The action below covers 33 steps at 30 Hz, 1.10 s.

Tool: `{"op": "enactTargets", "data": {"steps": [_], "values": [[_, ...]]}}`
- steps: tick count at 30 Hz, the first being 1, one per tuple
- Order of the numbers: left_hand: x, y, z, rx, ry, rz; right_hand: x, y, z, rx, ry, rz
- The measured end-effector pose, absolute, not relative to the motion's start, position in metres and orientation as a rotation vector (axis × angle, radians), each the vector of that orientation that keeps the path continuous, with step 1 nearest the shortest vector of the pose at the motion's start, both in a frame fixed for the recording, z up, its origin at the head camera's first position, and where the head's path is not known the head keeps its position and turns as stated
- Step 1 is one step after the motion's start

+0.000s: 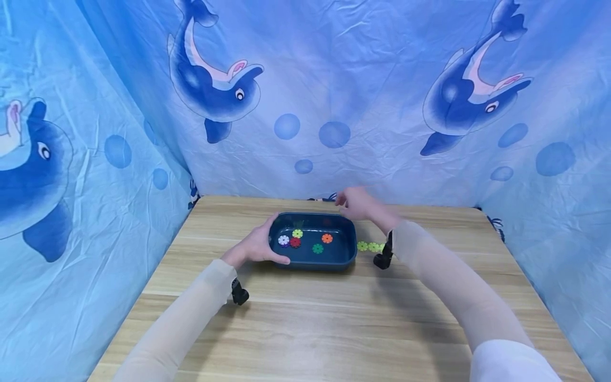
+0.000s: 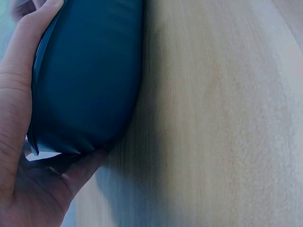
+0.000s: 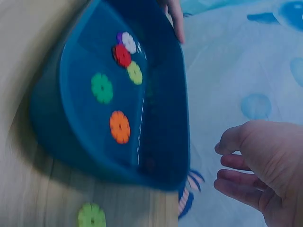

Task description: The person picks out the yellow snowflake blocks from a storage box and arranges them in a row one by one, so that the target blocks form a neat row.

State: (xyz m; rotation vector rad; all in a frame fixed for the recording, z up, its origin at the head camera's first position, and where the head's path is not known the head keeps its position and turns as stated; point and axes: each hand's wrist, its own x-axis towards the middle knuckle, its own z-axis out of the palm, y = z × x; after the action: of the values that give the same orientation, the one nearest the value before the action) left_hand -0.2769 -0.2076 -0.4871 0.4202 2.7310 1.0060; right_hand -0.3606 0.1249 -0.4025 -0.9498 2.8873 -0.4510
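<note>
My left hand (image 1: 259, 244) grips the left end of a dark blue plastic basin (image 1: 315, 265). The thumb lies along the front rim, and other fingers reach round the end wall, as the left wrist view shows. Flat notched plastic discs lie inside: a white disc (image 1: 284, 240), a red disc (image 1: 296, 242), a yellow disc (image 1: 297, 233), a green disc (image 1: 317, 248) and an orange disc (image 1: 326, 239). A purple one is mostly hidden under the white one. Beyond the basin's back right corner, my right hand (image 3: 272, 165) is raised, its fingers loosely bent around nothing.
Several yellow-green discs (image 1: 373, 246) lie in a row on the wooden table (image 1: 305, 323), just right of the basin; the right wrist partly covers the row. A blue dolphin-print curtain (image 1: 382, 164) rises along the table's back edge and hangs at both sides.
</note>
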Motion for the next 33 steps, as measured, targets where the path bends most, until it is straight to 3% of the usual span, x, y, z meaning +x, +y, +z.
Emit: {"op": "enactTargets", "data": {"steps": [14, 33], "values": [[-0.276, -0.208, -0.486, 0.413, 2.719, 1.029, -0.354, 0.067, -0.418, -1.071, 2.778, -0.491], [-0.275, -0.21, -0.484, 0.423, 2.704, 1.019, -0.349, 0.028, -0.446, -1.179, 2.72, -0.467]]}}
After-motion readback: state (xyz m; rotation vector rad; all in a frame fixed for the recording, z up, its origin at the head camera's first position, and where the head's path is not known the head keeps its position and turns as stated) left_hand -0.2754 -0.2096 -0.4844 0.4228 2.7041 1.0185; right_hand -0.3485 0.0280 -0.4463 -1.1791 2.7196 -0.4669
